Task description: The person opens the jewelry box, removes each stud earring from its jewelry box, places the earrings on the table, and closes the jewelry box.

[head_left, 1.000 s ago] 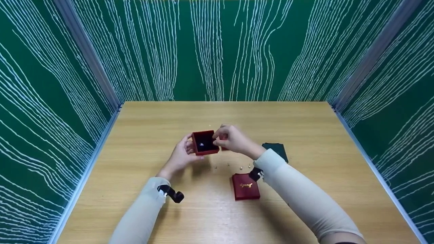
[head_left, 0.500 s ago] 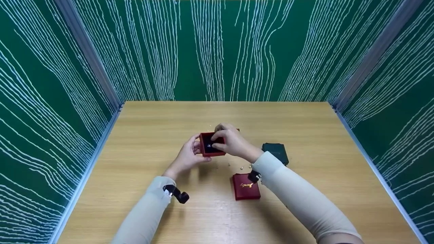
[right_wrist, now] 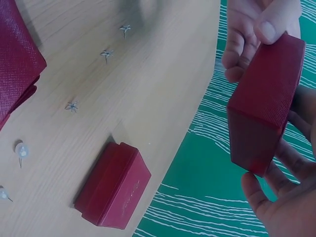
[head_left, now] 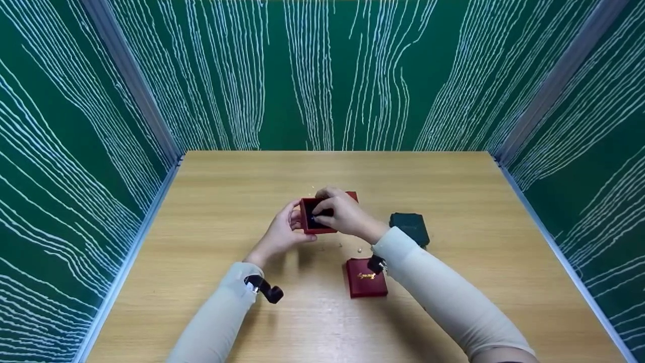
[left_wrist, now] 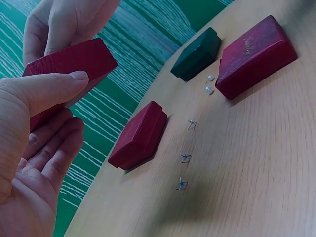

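Note:
My left hand [head_left: 279, 229] grips an open red jewellery box [head_left: 319, 231] by its left side, thumb along the near wall and fingers beneath. The box is lined in black and is held up off the table. Thumb and forefinger of my right hand [head_left: 347, 214] reach inside and pinch a small shiny star earring [head_left: 313, 218] at the lining. In the right wrist view the wall of the red box hides those fingertips, while other fingers [right_wrist: 284, 185] curl loosely beside it. Three star earrings [left_wrist: 185, 158] and two pearl earrings [left_wrist: 211, 78] lie below on the wooden table.
A closed red box [left_wrist: 140, 133] stands behind my right hand. Nearer me is a larger red box [head_left: 367, 282] with gold lettering, and a dark green box [head_left: 409, 227] sits to the right. Green walls with white lines [head_left: 307, 75] border the table [head_left: 227, 176].
The red jewellery box has moved slightly right in my left hand. My right thumb and forefinger have gone from its right rim down into it, onto the star earring.

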Tool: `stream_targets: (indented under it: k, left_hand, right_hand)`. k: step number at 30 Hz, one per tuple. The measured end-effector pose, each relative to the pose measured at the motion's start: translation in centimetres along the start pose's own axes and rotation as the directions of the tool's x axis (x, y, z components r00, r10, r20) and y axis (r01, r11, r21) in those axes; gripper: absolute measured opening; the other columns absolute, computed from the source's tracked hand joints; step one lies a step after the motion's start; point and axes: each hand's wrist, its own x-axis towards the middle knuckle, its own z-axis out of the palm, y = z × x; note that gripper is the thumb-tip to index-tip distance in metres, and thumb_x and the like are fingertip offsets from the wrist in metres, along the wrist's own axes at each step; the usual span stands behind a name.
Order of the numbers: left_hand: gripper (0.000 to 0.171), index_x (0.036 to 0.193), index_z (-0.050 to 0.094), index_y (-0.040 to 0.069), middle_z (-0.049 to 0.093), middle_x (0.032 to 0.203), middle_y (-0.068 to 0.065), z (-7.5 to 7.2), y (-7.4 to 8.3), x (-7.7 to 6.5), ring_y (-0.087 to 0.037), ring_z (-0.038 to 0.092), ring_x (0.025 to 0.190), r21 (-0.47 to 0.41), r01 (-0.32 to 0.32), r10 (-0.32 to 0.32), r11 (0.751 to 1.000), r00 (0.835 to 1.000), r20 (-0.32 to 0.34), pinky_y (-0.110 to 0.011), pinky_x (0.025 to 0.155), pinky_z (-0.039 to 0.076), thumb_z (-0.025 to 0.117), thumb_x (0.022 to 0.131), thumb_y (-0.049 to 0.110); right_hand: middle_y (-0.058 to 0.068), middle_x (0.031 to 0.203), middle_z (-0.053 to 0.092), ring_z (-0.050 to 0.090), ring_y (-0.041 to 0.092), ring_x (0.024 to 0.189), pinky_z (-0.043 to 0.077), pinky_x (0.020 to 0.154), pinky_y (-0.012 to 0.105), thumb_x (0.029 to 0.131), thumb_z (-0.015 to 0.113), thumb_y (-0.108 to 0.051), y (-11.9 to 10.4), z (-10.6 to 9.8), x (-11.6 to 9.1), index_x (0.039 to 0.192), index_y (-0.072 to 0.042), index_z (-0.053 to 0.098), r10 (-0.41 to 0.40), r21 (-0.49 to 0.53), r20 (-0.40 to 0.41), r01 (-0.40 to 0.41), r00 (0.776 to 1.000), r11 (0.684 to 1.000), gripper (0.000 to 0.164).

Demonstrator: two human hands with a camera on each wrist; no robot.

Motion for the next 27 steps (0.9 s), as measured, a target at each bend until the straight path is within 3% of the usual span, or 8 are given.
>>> stream_targets:
  k: [5, 14, 27]
  left_hand:
    - [0.097, 0.161, 0.037, -0.002, 0.068, 0.142, -0.028, 0.0, 0.1, 0.1, -0.034, 0.073, 0.121, -0.003, -0.018, 0.018, 1.000, 1.000, 0.003, -0.035, 0.107, 0.060, 0.087, 0.079, -0.010]
    - [0.101, 0.164, 0.036, 0.000, 0.068, 0.142, -0.025, -0.2, 0.0, 0.0, -0.035, 0.072, 0.123, 0.017, 0.008, -0.008, 1.000, 1.000, -0.012, -0.039, 0.111, 0.059, 0.088, 0.078, -0.008]
    - [0.104, 0.165, 0.031, -0.003, 0.067, 0.144, -0.028, -1.0, -0.5, -0.2, -0.038, 0.071, 0.125, 0.033, 0.017, -0.016, 0.999, 0.999, -0.031, -0.041, 0.113, 0.058, 0.087, 0.079, -0.010]
  right_hand:
    - [0.020, 0.135, 0.068, 0.061, 0.039, 0.128, 0.053, 0.114, 0.057, 0.097, 0.082, -0.011, -0.1, 0.1, 0.1, 0.103, -0.006, 0.085, -0.022, -0.024, -0.007, 0.022, 1.000, 0.999, 0.008]
    - [0.017, 0.140, 0.064, 0.057, 0.037, 0.133, 0.051, 0.118, 0.055, 0.099, 0.080, -0.012, -0.5, 0.1, 0.3, 0.099, -0.006, 0.082, 0.059, 0.002, 0.039, -0.059, 0.997, 0.998, 0.006]
    - [0.019, 0.154, 0.057, 0.051, 0.042, 0.144, 0.044, 0.124, 0.062, 0.101, 0.077, -0.012, -0.4, -0.7, 0.2, 0.096, -0.009, 0.080, 0.132, 0.164, 0.045, -0.138, 0.990, 0.977, 0.007]
